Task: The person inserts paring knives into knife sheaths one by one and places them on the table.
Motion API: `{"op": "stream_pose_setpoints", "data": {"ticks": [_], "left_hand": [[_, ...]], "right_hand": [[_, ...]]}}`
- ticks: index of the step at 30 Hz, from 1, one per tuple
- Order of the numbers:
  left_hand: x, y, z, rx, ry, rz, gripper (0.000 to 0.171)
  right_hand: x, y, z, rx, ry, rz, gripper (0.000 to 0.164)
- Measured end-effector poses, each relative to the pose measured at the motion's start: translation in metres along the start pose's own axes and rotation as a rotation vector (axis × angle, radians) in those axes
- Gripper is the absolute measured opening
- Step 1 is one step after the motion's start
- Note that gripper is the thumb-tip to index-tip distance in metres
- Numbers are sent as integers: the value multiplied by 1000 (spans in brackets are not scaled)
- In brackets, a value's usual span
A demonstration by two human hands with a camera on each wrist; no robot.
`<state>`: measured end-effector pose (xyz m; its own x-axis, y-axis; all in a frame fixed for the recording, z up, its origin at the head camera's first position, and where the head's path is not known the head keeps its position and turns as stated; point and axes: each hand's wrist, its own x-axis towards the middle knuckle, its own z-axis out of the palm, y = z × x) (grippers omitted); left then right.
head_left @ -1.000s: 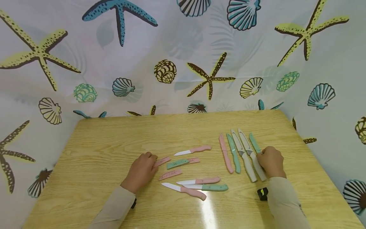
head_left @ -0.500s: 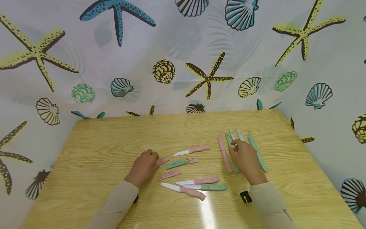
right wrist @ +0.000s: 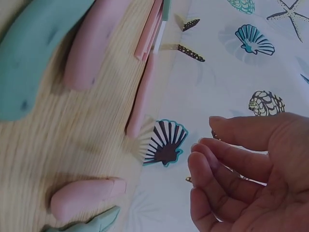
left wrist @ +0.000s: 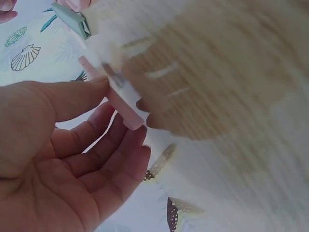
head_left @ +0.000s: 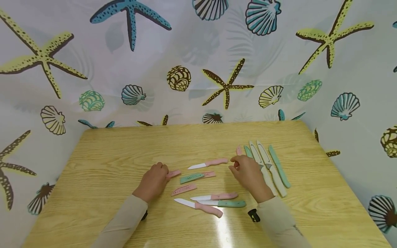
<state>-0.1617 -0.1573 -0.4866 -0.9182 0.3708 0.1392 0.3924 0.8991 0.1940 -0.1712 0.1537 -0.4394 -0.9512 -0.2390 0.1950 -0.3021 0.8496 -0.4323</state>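
Note:
My left hand (head_left: 153, 181) is at the left of the knives and pinches a pink blade sheath (left wrist: 126, 108) between thumb and fingertips. Nothing is in my right hand (head_left: 249, 175), which hovers with loosely bent fingers over the near part of the sheathed knives. Just left of its fingertips lies a white-bladed knife with a pink handle (head_left: 217, 161). Between the hands are a green sheath (head_left: 190, 178) overlapping a pink one, and a separate pink sheath (head_left: 184, 189). Closer to me lie a green-handled knife (head_left: 231, 204) and two pink-handled knives, blades bare and pointing left.
On the right, sheathed knives stand in a row: a pink one (head_left: 238, 150) and a green one partly hidden by my right hand, two cream ones (head_left: 277, 179), and a green one (head_left: 280, 167) at the end. A shell-print cloth (head_left: 186, 41) rises behind the wooden table (head_left: 124, 144).
My right hand has let go of the green knife at the row's right end and moved left across the row. My left hand stays nearly in place with the pink sheath.

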Motion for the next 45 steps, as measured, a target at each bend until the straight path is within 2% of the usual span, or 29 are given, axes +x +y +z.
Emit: {"op": "stream_pose_setpoints", "data": {"ticks": [4, 8, 12, 16, 20, 25, 33, 40, 45], "left_hand": [[0, -1, -7, -23, 11, -5, 19], [-2, 0, -17, -63, 78, 5, 16], [-4, 3, -27, -88, 163, 53, 18], [-6, 5, -37, -88, 247, 132, 20], [-7, 6, -44, -102, 297, 188, 21], [-10, 9, -51, -120, 300, 221, 20], [-14, 12, -52, -137, 279, 223, 19], [-15, 13, -51, -143, 270, 239, 19], [-15, 13, -49, -142, 275, 253, 19]], "right_hand": [[7, -5, 5, 6, -33, -19, 22], [17, -10, 9, 15, -84, -20, 23], [27, -13, 16, -13, -120, -35, 23], [36, -16, 25, -72, -138, -95, 18], [44, -16, 33, -129, -158, -125, 10], [48, -14, 39, -121, -227, -96, 11], [54, -14, 45, -129, -289, -138, 6], [58, -12, 49, -97, -357, -103, 14], [62, -8, 51, -121, -362, -131, 19]]}}
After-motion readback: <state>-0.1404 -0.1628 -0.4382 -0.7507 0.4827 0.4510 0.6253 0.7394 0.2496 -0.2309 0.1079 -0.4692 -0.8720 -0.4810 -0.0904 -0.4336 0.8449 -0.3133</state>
